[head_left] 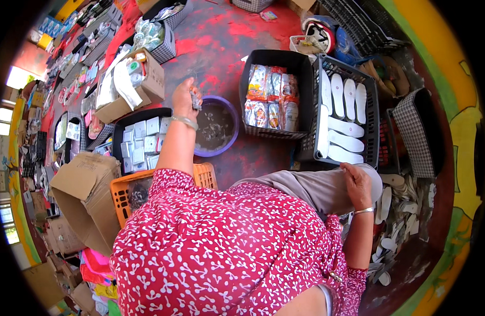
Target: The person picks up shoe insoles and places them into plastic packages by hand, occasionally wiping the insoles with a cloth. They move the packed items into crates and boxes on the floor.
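My left hand (185,100) is stretched out to the left edge of a round purple basin (235,132). Its fingers are closed around a clump of small grey shiny pieces (196,100), too small to name. Inside the basin lie more small pale pieces (217,126) on a murky grey bottom. My right hand (357,184) rests with curled fingers on my bent right knee; its palm side is hidden.
Left of the basin stand a black bin of small white boxes (139,138), a cardboard box (153,79) and an orange crate (211,174). To its right are a black bin of packets (279,131) and a dark crate of white insoles (345,126). Loose insoles (392,231) lie farther right.
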The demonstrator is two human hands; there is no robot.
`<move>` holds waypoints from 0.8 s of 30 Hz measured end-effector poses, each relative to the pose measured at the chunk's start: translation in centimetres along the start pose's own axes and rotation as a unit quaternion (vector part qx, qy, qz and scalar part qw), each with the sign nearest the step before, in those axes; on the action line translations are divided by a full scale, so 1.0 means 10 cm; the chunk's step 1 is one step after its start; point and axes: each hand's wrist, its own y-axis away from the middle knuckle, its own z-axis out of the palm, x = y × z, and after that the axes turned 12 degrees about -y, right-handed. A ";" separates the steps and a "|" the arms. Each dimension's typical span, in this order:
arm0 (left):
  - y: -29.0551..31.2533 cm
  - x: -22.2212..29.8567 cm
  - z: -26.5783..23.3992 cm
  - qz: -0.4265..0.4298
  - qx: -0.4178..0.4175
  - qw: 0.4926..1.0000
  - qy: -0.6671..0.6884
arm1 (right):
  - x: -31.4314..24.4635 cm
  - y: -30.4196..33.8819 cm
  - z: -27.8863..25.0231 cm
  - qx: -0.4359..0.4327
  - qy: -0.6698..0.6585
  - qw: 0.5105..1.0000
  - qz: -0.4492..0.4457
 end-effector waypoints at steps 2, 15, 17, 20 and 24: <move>-0.67 -0.80 -0.74 0.081 0.149 0.921 -0.351 | -0.08 -0.08 -0.01 -0.016 0.008 1.000 -0.022; -0.05 -0.54 0.21 -0.091 -0.229 0.969 0.001 | -0.16 0.09 -0.05 0.006 -0.051 0.999 0.006; 0.54 -0.11 0.81 -0.101 -0.317 0.943 0.012 | -0.35 0.12 -0.04 0.011 -0.120 0.992 0.027; 1.21 0.12 1.69 -0.125 -0.454 0.879 0.073 | -0.47 0.16 -0.08 0.073 -0.173 0.980 -0.064; 2.44 0.27 2.75 -0.160 -0.583 0.787 0.119 | -0.70 0.29 -0.30 0.264 -0.100 0.945 -0.166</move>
